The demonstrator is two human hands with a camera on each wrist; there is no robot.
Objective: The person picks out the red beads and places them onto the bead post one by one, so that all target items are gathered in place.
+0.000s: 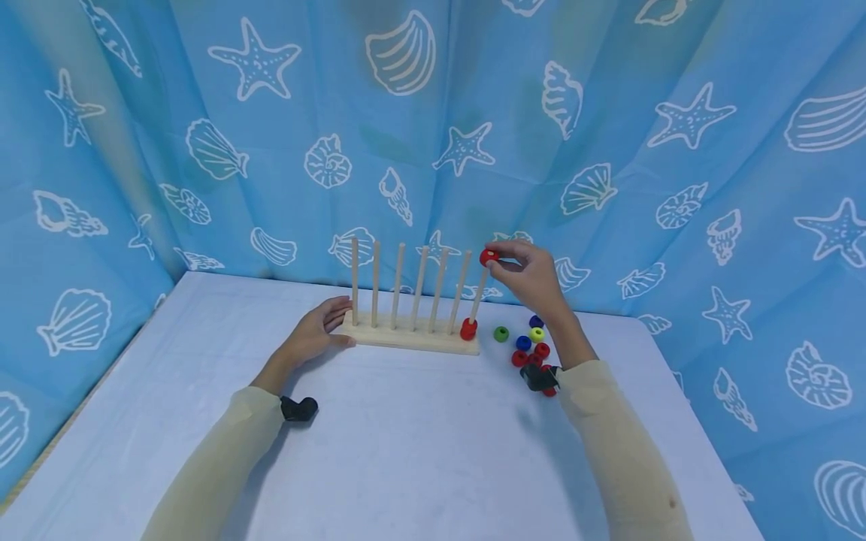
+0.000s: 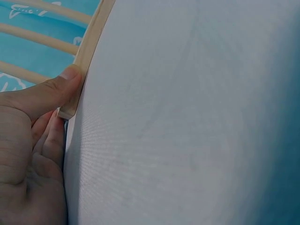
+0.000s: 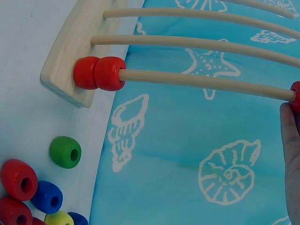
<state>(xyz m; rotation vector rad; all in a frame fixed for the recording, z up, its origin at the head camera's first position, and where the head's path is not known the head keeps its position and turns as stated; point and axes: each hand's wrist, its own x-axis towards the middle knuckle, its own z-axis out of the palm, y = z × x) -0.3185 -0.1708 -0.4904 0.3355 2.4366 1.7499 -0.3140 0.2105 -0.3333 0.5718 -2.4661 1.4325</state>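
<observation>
A wooden peg rack with a row of upright pegs stands on the table. My left hand holds its left end, thumb on the base's front edge and fingers around the end. Over at the rightmost peg, my right hand pinches a red bead at the peg's top. In the right wrist view the peg's tip meets this bead, which is partly cut off by the frame edge. Two red beads sit at the bottom of that same peg.
Right of the rack lie loose beads: a green bead, a yellow bead, a blue bead and several red ones, partly under my right wrist. A blue shell-patterned curtain hangs behind the white table.
</observation>
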